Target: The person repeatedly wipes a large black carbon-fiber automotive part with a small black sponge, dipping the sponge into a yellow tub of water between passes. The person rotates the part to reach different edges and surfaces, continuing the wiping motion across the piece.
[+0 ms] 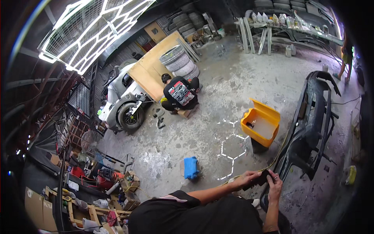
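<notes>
My left hand (pixel 247 179) and my right hand (pixel 274 185) meet low in the view, right of centre. Both close on a small dark, flat piece (pixel 255 181); its exact kind does not show. Just beyond and to the right lies a long black car bumper (pixel 309 117), stretching away from me. A yellow cut-open jerrycan (pixel 246 128) with cloudy water inside stands left of the bumper, ahead of my hands. A thin yellow hose (pixel 279 158) runs past my hands beside the bumper.
On the concrete floor sits a blue block-like thing (pixel 191 168). A person (pixel 180 93) squats beside a white car (pixel 119 99) and stacked tyres (pixel 180 62). Tools and boxes crowd the left, around a red machine (pixel 105 178). A bench (pixel 280 25) with bottles stands far back.
</notes>
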A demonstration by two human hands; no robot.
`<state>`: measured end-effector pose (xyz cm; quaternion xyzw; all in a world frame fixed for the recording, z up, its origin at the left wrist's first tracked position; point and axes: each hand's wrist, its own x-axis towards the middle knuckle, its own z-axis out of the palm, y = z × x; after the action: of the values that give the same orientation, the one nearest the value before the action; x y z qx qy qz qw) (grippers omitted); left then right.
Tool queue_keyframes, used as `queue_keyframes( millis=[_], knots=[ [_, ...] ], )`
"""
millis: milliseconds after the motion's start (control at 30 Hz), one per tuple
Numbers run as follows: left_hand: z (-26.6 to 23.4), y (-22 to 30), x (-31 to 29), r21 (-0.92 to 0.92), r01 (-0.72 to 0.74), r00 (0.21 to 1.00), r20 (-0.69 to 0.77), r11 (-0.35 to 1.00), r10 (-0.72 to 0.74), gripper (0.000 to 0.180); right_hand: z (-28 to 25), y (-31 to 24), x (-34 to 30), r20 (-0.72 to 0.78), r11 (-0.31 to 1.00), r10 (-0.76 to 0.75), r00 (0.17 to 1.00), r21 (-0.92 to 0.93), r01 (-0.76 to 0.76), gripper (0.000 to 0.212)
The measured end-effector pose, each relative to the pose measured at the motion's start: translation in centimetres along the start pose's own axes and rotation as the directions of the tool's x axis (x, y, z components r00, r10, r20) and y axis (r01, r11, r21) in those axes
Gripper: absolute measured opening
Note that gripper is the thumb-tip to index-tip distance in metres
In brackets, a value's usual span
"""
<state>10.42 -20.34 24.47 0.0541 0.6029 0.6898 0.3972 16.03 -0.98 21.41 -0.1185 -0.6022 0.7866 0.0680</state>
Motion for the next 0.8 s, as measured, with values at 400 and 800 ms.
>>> queue_keyframes(
  millis=[400,800],
  knots=[
    [0.2,5.0,1.4,0.04,-0.011,0.973,0.232,0.999,0.002,0.046,0.8,-3.4,-1.6,-0.237,0.987,-0.134,0.962,-0.121,0.108,0.027],
    [-11.7,11.9,6.6,0.0,0.06,0.938,0.342,0.998,-0.056,0.033,11.8,-6.1,6.1,-0.308,0.954,-0.14,0.941,-0.296,0.045,0.029]
  ],
)
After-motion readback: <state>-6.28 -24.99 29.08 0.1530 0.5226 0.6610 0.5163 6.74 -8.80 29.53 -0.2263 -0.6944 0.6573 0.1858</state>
